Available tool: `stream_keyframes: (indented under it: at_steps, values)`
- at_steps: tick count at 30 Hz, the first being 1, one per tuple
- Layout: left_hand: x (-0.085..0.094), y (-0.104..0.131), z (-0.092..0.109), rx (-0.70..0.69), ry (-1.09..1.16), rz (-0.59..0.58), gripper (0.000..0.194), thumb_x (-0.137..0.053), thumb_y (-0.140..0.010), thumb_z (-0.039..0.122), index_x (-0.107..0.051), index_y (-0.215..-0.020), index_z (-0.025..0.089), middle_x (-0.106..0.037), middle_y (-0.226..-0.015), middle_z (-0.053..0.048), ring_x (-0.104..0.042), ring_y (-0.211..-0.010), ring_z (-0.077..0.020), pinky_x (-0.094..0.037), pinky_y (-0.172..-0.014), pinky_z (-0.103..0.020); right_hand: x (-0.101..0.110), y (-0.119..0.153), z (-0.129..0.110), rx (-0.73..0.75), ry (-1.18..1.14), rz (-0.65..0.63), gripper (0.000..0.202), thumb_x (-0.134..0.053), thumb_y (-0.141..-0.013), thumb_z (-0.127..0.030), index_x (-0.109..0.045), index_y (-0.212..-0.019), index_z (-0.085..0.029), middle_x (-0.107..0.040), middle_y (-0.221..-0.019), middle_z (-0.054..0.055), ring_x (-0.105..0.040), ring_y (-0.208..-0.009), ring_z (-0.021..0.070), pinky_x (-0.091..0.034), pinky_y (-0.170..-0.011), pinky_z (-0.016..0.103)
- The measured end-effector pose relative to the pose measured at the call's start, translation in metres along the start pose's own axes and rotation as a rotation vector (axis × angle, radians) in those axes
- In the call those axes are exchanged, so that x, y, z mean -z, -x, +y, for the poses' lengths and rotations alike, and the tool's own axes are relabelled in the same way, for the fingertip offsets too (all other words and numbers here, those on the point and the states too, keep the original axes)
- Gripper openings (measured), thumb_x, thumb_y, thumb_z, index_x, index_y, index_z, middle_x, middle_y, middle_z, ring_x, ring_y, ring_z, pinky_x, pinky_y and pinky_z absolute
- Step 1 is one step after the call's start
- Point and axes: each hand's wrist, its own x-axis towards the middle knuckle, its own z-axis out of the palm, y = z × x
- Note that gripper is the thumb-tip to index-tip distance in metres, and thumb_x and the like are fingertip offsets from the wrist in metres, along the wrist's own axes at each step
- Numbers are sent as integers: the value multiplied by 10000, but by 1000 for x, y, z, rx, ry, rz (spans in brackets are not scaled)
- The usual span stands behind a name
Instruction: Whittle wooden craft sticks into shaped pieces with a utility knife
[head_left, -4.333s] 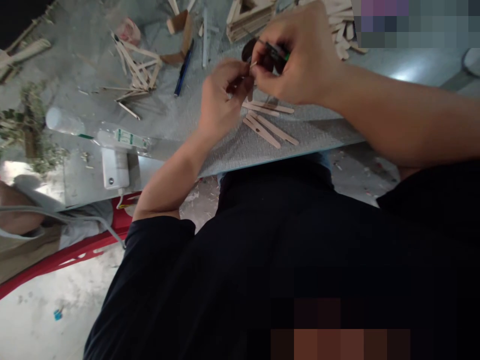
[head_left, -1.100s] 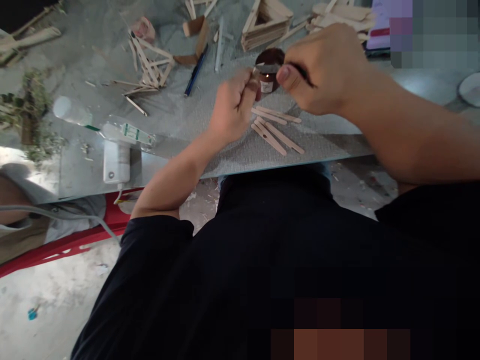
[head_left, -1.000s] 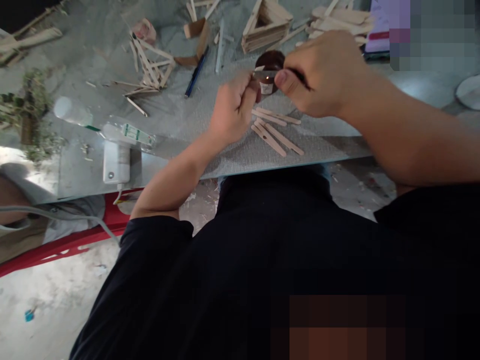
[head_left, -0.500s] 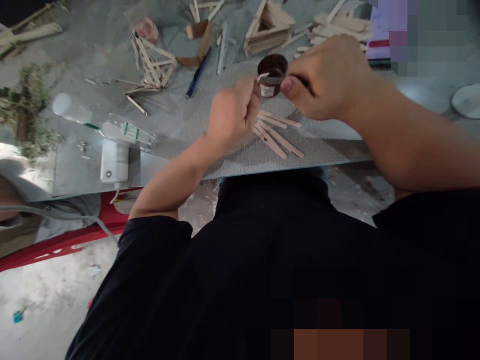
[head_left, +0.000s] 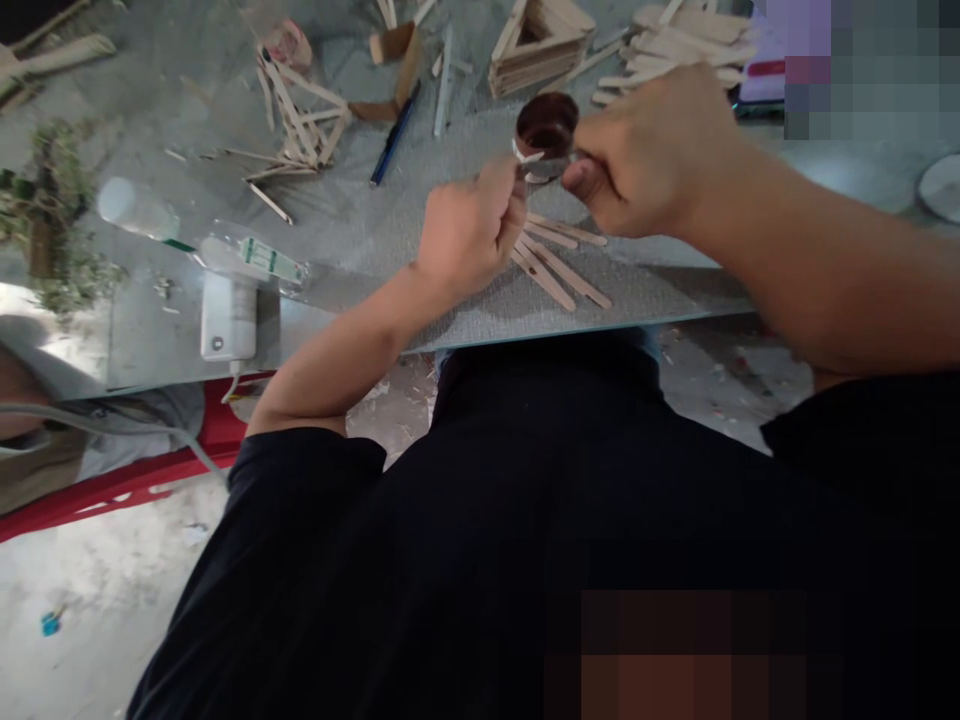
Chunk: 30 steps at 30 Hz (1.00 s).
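Note:
My left hand (head_left: 471,230) is closed, and a whittled pale tip of a wooden stick (head_left: 529,157) pokes out past its fingers. My right hand (head_left: 649,150) is wrapped round a knife, its handle hidden in the fist. The knife's grey blade (head_left: 553,166) reaches left to the stick's tip and seems to touch it. Just behind the blade stands a round brown cup (head_left: 550,118), partly covered by my hands. Several flat craft sticks (head_left: 559,268) lie fanned out on the table below my hands.
A triangular stack of sticks (head_left: 541,62) and a loose pile (head_left: 675,50) lie at the back. Left are a blue pen (head_left: 395,135), a stick frame (head_left: 304,125), a plastic bottle (head_left: 142,208) and a white charger (head_left: 229,318). The table's glass edge (head_left: 525,335) runs before me.
Both hands stay close together, with the blade slightly lower against the stick's tip. The camera view has shifted slightly; the things on the table look unmoved.

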Motion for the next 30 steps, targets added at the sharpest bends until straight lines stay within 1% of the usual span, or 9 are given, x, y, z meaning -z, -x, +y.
stream_keyframes:
  at_steps: [2, 5, 12, 14, 17, 19, 22, 25, 30]
  values:
    - [3, 5, 11, -18, -67, 52, 437, -286, -1036, 658, -629, -1149, 413, -748, -897, -110, -654, -822, -380, -402, -802, -528, 0, 1, -2, 3, 2, -8, 660, -250, -1078, -586, -719, -968, -135, -753, -882, 201, -804, -906, 426, -442, -698, 400]
    - [3, 11, 20, -62, -88, 128, 422, -272, -1049, 657, -614, -1112, 417, -749, -857, -104, -623, -730, -366, -406, -722, -521, 2, 2, -5, -1, -3, -34, 614, -301, -1079, -554, -735, -1001, -127, -756, -898, 210, -804, -924, 436, -459, -697, 407]
    - [-12, 8, 2, -16, -78, 70, 363, -383, -1017, 637, -629, -1164, 414, -747, -918, -109, -667, -888, -398, -425, -823, -532, 3, -1, -10, -24, -35, -45, 608, -312, -1077, -547, -740, -966, -129, -757, -885, 198, -804, -928, 432, -464, -700, 408]
    - [-13, 8, 4, -16, -75, 64, 424, -347, -1025, 702, -640, -1086, 401, -739, -923, -123, -655, -877, -393, -425, -827, -545, 2, -1, -12, -23, -50, -49, 598, -326, -1072, -557, -736, -968, -134, -764, -903, 199, -799, -940, 433, -475, -718, 421]
    - [-8, 9, 17, -56, -67, 130, 638, -223, -1023, 831, -637, -976, 348, -733, -929, -151, -639, -807, -359, -429, -776, -553, 2, -1, -12, -30, -89, -54, 617, -318, -1083, -612, -733, -1011, -161, -782, -964, 192, -787, -957, 406, -485, -752, 433]
    - [-5, 9, 27, -65, -53, 174, 697, -173, -1021, 861, -626, -957, 335, -719, -887, -140, -622, -761, -329, -427, -732, -534, 2, -1, -12, -43, -110, -35, 673, -268, -1088, -645, -737, -1030, -166, -784, -978, 201, -784, -960, 404, -478, -754, 438]
    - [-2, 9, 35, -23, -29, 203, 675, -171, -1025, 861, -608, -961, 350, -668, -789, -115, -589, -715, -330, -427, -712, -535, 3, -2, -11, -51, -113, -12, 735, -219, -1083, -642, -750, -1016, -138, -774, -951, 220, -790, -965, 426, -460, -743, 435]
    - [-4, 9, 32, -6, -8, 201, 631, -191, -1009, 874, -570, -951, 372, -615, -731, -96, -551, -671, -340, -419, -730, -553, 3, -3, -10, -29, -95, -11, 774, -189, -1087, -659, -750, -1019, -130, -768, -934, 212, -797, -959, 422, -447, -723, 412]
    - [0, 11, 33, -100, 27, 300, 510, -189, -1070, 751, -463, -878, 366, -544, -725, -67, -511, -694, -311, -386, -728, -507, 1, -3, -6, -23, -88, 22, 814, -127, -1099, -655, -731, -994, -120, -754, -907, 201, -802, -947, 424, -459, -715, 412]
